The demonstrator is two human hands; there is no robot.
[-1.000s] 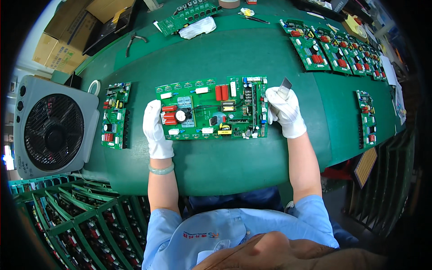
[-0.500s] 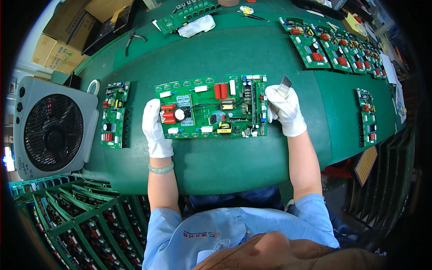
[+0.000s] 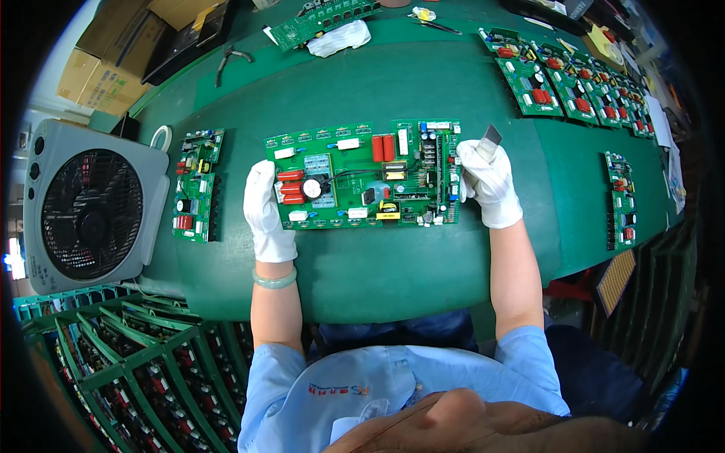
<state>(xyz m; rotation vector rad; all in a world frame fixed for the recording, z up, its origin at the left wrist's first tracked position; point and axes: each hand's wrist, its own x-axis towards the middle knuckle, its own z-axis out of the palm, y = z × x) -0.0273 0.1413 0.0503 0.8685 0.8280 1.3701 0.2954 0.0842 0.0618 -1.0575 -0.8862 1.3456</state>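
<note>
A large green circuit board, fitted with red capacitors, white resistors and a black round part, lies between my hands above the green mat. My left hand, in a white glove, grips the board's left edge; its fingertips underneath are hidden. The gloved right hand closes on the board's right edge. That same hand also holds a short tool with a flat grey blade, which sticks up past the fingers and points away from the board. Its handle is mostly covered by the glove.
A grey box fan stands at left beside a narrow circuit board. Pliers, a white cloth and another board lie at the back. Several boards line the far right; one is nearer.
The whole view has shifted slightly. The board and both hands sit a little farther right, with the same grip on it and on the bladed tool.
</note>
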